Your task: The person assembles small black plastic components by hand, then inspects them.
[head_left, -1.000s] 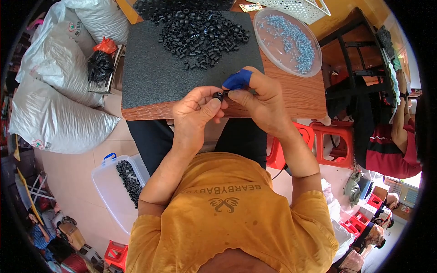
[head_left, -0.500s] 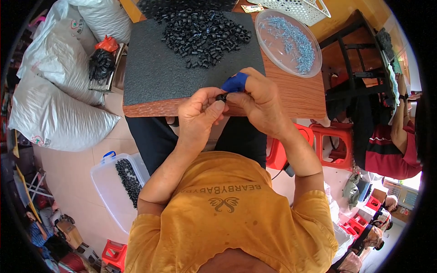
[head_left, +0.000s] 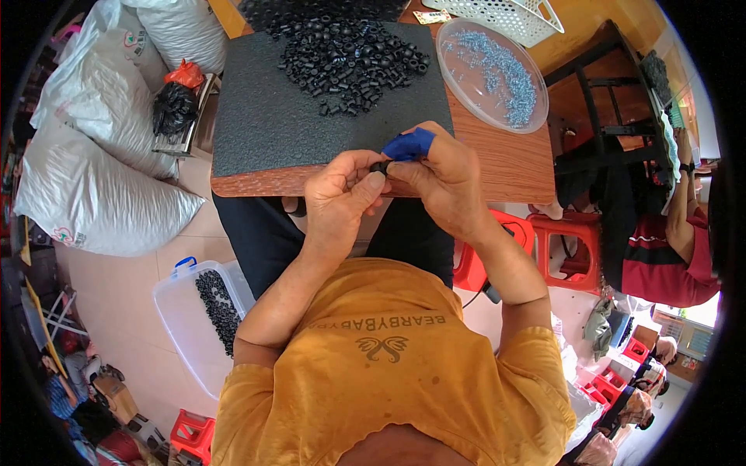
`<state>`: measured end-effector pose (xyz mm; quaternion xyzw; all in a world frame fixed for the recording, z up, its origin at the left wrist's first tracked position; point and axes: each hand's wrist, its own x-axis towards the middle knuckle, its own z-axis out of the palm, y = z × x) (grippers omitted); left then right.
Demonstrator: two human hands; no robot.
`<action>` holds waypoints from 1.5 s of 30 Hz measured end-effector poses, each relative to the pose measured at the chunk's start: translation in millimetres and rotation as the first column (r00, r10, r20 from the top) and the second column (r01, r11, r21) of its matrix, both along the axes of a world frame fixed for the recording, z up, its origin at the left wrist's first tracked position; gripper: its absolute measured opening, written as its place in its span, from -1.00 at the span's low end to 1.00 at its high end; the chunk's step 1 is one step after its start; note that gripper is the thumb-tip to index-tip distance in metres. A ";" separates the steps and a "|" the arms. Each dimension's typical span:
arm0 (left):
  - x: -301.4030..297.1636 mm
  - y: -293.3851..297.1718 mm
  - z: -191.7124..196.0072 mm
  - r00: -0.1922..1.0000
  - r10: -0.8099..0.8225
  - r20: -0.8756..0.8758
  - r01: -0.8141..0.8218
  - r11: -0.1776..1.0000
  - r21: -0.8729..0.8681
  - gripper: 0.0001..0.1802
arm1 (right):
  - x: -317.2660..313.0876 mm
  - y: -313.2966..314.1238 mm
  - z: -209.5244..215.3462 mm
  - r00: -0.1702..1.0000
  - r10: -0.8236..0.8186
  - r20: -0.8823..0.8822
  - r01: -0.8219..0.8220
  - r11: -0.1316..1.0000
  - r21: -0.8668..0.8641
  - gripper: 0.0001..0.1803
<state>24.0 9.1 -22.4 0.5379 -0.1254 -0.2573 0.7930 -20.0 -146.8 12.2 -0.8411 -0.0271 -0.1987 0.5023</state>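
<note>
Between my two hands, just over the table's near edge, is a small black plastic part [head_left: 379, 166]. My left hand [head_left: 340, 190] pinches it between thumb and fingers. My right hand [head_left: 443, 182] meets it from the other side, thumb against the part, with a blue wrap [head_left: 409, 144] around a finger. Fingers partly hide the piece, so its exact shape is unclear. Beyond my hands, a heap of similar small black parts [head_left: 350, 62] lies on a dark textured mat [head_left: 256, 132].
Right of the mat, a round clear tray [head_left: 461, 92] holds many small bluish metallic pieces. A white perforated basket [head_left: 513, 17] stands behind it. On the floor at left is a clear bin [head_left: 180, 326] with black parts, below white sacks [head_left: 101, 194]. Red stools [head_left: 571, 248] and a seated person are at right.
My right hand has shifted slightly right, and its blue-wrapped finger has tilted flatter over the part. My left hand keeps its pinch in nearly the same place.
</note>
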 end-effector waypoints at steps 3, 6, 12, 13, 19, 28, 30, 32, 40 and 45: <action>-0.7 -0.3 1.2 1.000 0.005 0.014 -0.004 0.999 -0.037 -0.77 | -0.1 1.3 -3.0 0.997 -0.026 0.079 0.028 0.999 -0.033 -0.83; 0.4 -0.8 1.8 1.000 0.012 0.024 -0.011 0.999 -0.033 -0.76 | 0.7 2.1 -4.9 0.994 -0.026 0.107 0.028 0.999 -0.016 -0.83; -0.6 0.4 -0.1 0.998 0.009 0.056 -0.009 1.000 0.004 -0.73 | 2.6 -1.8 0.1 0.995 0.018 0.097 -0.009 0.996 -0.094 -0.81; -1.4 -0.2 -0.7 0.994 0.022 0.112 -0.028 0.998 0.050 -0.73 | 2.6 -2.8 1.9 0.994 0.026 0.104 -0.012 0.991 -0.137 -0.81; -2.6 -1.5 -2.0 0.953 0.066 0.297 -0.114 0.982 0.147 -0.71 | 3.0 -1.5 4.3 0.995 0.035 0.098 -0.014 0.980 -0.200 -0.83; 1.8 -0.6 4.5 1.000 0.005 0.005 -0.005 1.000 0.014 -0.77 | -1.3 7.7 -13.0 0.995 -0.079 0.064 0.074 0.995 0.072 -0.82; 3.2 -0.9 4.8 1.000 -0.002 -0.022 0.002 1.000 -0.016 -0.77 | -2.2 8.5 -15.6 0.992 -0.090 0.086 0.082 0.992 0.091 -0.80; 4.7 -0.5 4.6 0.999 -0.010 -0.041 0.009 1.000 -0.015 -0.76 | -3.7 8.2 -16.8 0.993 -0.084 0.087 0.077 0.994 0.078 -0.78; 5.3 -3.9 3.0 0.993 -0.040 -0.110 0.031 0.996 -0.084 -0.77 | -6.4 18.3 -23.4 0.985 -0.157 0.069 0.136 0.959 0.247 -0.77; 4.7 -6.6 2.7 0.992 -0.026 -0.122 0.012 0.993 -0.114 -0.79 | -6.7 21.8 -27.1 0.979 -0.184 0.089 0.161 0.961 0.224 -0.77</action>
